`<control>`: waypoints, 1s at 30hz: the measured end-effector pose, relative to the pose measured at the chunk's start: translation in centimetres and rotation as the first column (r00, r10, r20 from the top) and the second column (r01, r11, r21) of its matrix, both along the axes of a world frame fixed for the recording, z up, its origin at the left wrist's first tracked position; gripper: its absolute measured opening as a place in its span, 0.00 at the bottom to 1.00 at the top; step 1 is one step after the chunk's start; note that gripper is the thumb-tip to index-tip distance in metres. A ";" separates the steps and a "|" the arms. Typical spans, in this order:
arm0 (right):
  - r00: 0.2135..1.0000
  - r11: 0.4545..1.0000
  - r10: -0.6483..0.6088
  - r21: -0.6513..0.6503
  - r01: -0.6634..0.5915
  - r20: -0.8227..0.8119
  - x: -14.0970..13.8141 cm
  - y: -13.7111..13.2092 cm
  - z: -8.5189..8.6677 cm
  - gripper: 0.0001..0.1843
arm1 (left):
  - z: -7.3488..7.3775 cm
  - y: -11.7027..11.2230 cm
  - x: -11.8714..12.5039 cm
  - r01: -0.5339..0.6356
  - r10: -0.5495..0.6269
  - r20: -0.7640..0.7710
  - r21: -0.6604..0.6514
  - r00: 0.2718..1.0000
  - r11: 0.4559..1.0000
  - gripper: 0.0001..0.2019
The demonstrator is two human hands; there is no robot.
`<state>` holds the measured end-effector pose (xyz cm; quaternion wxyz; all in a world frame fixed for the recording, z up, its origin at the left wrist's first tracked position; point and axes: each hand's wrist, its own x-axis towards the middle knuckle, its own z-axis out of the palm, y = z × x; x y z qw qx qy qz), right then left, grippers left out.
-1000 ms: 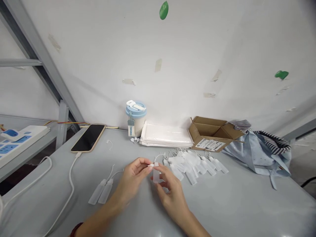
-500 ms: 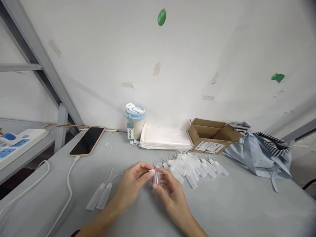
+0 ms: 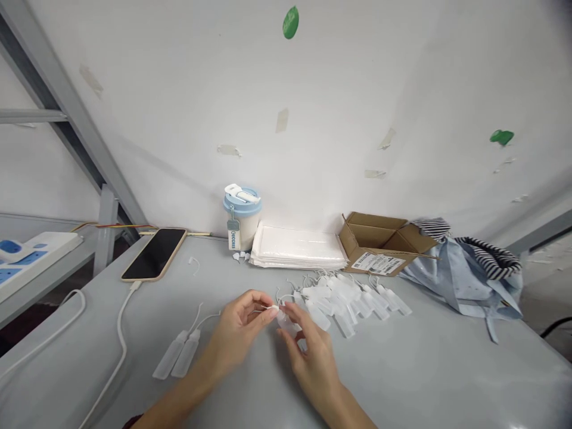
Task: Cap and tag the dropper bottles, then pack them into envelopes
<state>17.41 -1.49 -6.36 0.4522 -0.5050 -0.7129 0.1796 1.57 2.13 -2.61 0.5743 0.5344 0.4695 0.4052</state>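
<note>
As the left hand (image 3: pixel 239 328) pinches a white cap (image 3: pixel 273 307), the right hand (image 3: pixel 310 345) grips a bottle (image 3: pixel 286 324) just left of the bottle pile (image 3: pixel 344 304). Two more bottles (image 3: pixel 185 356) lie well left of the pile, with an open box (image 3: pixel 384 254) behind it and a phone (image 3: pixel 155 254) far to its left.

Small bottles (image 3: pixel 343 323) look moulded in translucent plastic, frosted, smooth. Tabletop (image 3: pixel 402 381) is finished smooth, low sheen. Carton (image 3: pixel 375 221) is made of matt cardboard, paper label (image 3: pixel 379 263) stuck on. Phone screen (image 3: pixel 154 254) is faced glossy. Charging cable (image 3: pixel 121 333) is sheathed in smooth plastic. Drawstring bag (image 3: pixel 469 292) is sewn from soft cloth. Frame (image 3: pixel 74 107) looks like painted metal.
</note>
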 end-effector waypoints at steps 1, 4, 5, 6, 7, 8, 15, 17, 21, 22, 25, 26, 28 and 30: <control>0.999 0.999 -0.011 0.048 0.008 0.053 0.0 0.0 -0.2 0.18 | 0.0 0.0 0.0 0.007 -0.007 -0.026 0.000 1.000 1.000 0.09; 0.984 0.990 -0.058 0.139 0.035 0.168 0.0 -0.2 -0.3 0.18 | -0.3 0.0 0.1 0.009 -0.011 -0.062 -0.021 0.998 1.000 0.09; 0.980 0.988 -0.067 0.151 0.038 0.188 0.0 -0.2 -0.3 0.17 | -0.3 0.0 0.2 0.015 -0.017 -0.059 -0.026 0.998 1.000 0.09; 0.977 0.987 -0.068 0.157 0.037 0.201 0.0 -0.3 -0.2 0.17 | -0.4 0.0 0.2 0.020 -0.021 -0.052 -0.028 0.998 0.999 0.08; 0.977 0.987 -0.067 0.159 0.034 0.203 -0.1 -0.3 -0.2 0.17 | -0.4 0.0 0.1 0.025 -0.027 -0.045 -0.032 0.999 0.999 0.08; 0.979 0.987 -0.064 0.159 0.033 0.196 -0.1 -0.4 -0.1 0.16 | -0.4 0.0 0.1 0.031 -0.033 -0.040 -0.041 0.999 0.999 0.08; 0.997 0.992 -0.037 0.119 0.029 0.064 -0.2 -0.3 0.1 0.14 | 0.0 0.1 -0.2 0.106 -0.102 0.071 -0.061 0.992 0.992 0.08; 0.999 0.996 -0.032 0.089 0.030 0.016 -0.2 -0.3 0.4 0.13 | 0.3 0.2 -0.2 0.122 -0.118 0.068 -0.069 0.991 0.990 0.10; 0.998 0.997 -0.030 0.065 0.033 -0.051 -0.4 -0.4 0.9 0.13 | 0.6 0.1 -0.1 0.097 -0.100 -0.025 -0.091 0.995 0.991 0.12; 0.998 0.997 -0.029 0.071 0.033 -0.058 -0.4 -0.5 0.9 0.13 | 0.5 0.1 0.0 0.089 -0.094 -0.042 -0.097 0.995 0.991 0.12; 0.998 0.990 -0.032 0.139 0.040 -0.057 -0.4 -0.5 0.7 0.13 | 0.3 -0.1 0.2 0.106 -0.114 -0.047 -0.148 0.992 0.983 0.15; 0.998 0.985 -0.034 0.167 0.041 -0.048 -0.3 -0.4 0.6 0.13 | 0.3 -0.2 0.2 0.120 -0.129 -0.046 -0.167 0.991 0.979 0.16; 0.999 0.976 -0.035 0.213 0.041 -0.031 -0.2 -0.4 0.4 0.14 | 0.2 -0.2 0.2 0.159 -0.169 -0.043 -0.173 0.985 0.972 0.18; 0.999 0.976 -0.035 0.213 0.041 -0.033 -0.1 -0.3 0.5 0.14 | 0.3 -0.1 0.0 0.202 -0.208 -0.039 -0.128 0.977 0.971 0.16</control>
